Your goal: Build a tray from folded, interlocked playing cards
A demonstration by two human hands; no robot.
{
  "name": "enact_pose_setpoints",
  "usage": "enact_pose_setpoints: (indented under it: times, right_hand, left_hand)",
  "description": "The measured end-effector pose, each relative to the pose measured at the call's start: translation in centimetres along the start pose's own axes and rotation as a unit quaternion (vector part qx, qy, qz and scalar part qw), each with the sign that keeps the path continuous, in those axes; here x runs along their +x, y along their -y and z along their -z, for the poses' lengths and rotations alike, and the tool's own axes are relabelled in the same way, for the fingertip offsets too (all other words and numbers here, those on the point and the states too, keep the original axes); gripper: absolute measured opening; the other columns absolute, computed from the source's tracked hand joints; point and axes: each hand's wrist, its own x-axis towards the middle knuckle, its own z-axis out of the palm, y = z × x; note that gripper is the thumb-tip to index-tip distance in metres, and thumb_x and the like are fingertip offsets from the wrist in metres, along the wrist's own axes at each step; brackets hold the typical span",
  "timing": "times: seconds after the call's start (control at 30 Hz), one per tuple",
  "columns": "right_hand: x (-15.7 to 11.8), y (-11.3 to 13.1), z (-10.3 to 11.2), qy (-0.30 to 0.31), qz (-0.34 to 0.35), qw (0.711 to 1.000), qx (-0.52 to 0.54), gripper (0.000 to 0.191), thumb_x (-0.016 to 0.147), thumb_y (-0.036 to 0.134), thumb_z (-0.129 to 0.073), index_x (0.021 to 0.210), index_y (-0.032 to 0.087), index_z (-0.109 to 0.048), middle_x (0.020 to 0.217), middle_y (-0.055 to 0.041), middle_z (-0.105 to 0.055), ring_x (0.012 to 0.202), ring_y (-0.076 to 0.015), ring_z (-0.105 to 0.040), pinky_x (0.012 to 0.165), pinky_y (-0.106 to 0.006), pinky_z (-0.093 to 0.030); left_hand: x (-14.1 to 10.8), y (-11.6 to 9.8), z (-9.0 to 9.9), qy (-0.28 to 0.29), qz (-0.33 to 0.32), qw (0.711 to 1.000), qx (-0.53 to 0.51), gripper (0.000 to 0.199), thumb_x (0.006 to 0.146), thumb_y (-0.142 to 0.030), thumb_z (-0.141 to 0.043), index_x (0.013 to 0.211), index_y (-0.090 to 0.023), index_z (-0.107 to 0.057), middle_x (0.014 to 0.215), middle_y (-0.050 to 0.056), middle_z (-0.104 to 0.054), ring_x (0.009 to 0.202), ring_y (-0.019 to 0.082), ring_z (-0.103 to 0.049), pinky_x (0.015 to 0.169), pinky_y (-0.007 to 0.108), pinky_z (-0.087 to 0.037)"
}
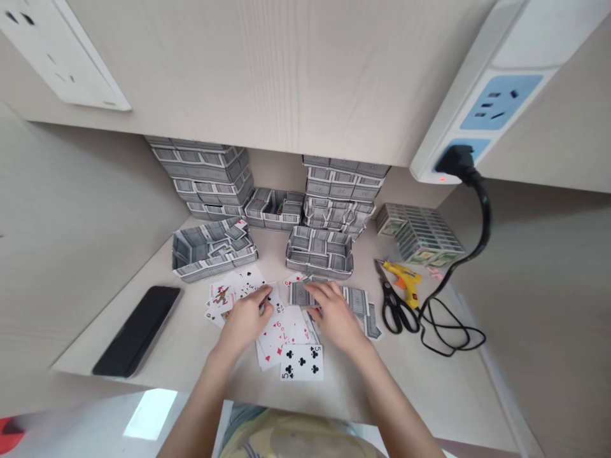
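"Where are the grey-patterned cards [300, 294] laid?"
"Face down, centrally on the counter [429, 388], touched by the right hand [335, 316], its grip loosely parted; whether anything is pinched by the left hand [242, 322] cannot be told."

There are two hands [244, 321] [337, 318], two stacks [214, 172] [344, 184], three single boxes [217, 270] [319, 266] [272, 220], one phone [137, 331], one glue gun [405, 277], one pair of scissors [390, 294], one power strip [501, 70], one plug [458, 161] and one wall socket [57, 54]; the cards [301, 362] overlap too much to count.
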Motion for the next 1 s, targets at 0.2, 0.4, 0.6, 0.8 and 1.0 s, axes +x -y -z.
enact_pose_setpoints:
  times: [0.2, 0.4, 0.6, 0.8, 1.0]
  right_hand:
    - [2.4, -1.0, -0.8, 0.068, 0.011, 0.995, -0.069, 0.047, 0.074, 0.01, -0.056, 0.119, 0.02, -0.05, 0.122, -0.0095, -0.052, 0.108, -0.027, -0.04, 0.086, -0.045, -0.031]
    - [3.0, -1.1, -0.1, 0.069, 0.037, 0.996, -0.048, 0.047, 0.073, 0.02, -0.062, 0.118, 0.018, -0.049, 0.114, -0.0108, -0.055, 0.107, -0.0265, -0.042, 0.087, -0.044, -0.03]
    - [2.4, -0.4, 0.0, -0.009, 0.038, 0.998, 0.045, 0.065, 0.074, 0.024, -0.057, 0.133, 0.025, -0.029, 0.122, -0.0087, -0.04, 0.114, -0.0223, -0.039, 0.096, -0.038, -0.033]
    - [2.0, -0.4, 0.2, -0.027, 0.038, 0.994, 0.097, 0.061, 0.072, 0.022, -0.057, 0.129, 0.026, -0.035, 0.12, -0.0082, -0.038, 0.114, -0.0211, -0.041, 0.096, -0.035, -0.036]
    - [1.9, -0.6, 0.4, -0.034, 0.049, 0.995, 0.075, 0.063, 0.072, 0.021, -0.058, 0.13, 0.026, -0.034, 0.12, -0.0083, -0.039, 0.113, -0.0208, -0.041, 0.095, -0.035, -0.037]
  left_hand:
    - [-0.3, 1.1, -0.1, -0.026, -0.011, 1.0, -0.013, 0.035, 0.082, -0.03, -0.039, 0.107, -0.017, -0.06, 0.113, 0.005, -0.061, 0.103, 0.019, -0.058, 0.094, 0.031, -0.041]
    - [-0.7, 1.7, 0.1, -0.139, 0.052, 0.989, 0.013, 0.033, 0.084, -0.036, -0.037, 0.099, -0.022, -0.063, 0.094, 0.004, -0.069, 0.082, 0.02, -0.064, 0.077, 0.03, -0.047]
    - [-0.5, 0.3, 1.2, -0.21, 0.082, 0.967, -0.115, 0.037, 0.081, -0.042, -0.041, 0.093, -0.017, -0.065, 0.084, 0.004, -0.069, 0.073, 0.017, -0.062, 0.068, 0.025, -0.048]
    - [-0.6, -1.3, 1.9, -0.185, 0.061, 0.968, -0.16, 0.038, 0.079, -0.045, -0.044, 0.092, -0.017, -0.066, 0.082, 0.003, -0.07, 0.068, 0.015, -0.061, 0.061, 0.021, -0.047]
    - [-0.7, -1.3, 2.1, -0.179, 0.045, 0.974, -0.13, 0.036, 0.08, -0.043, -0.045, 0.093, -0.018, -0.067, 0.087, 0.004, -0.07, 0.074, 0.017, -0.063, 0.065, 0.023, -0.048]
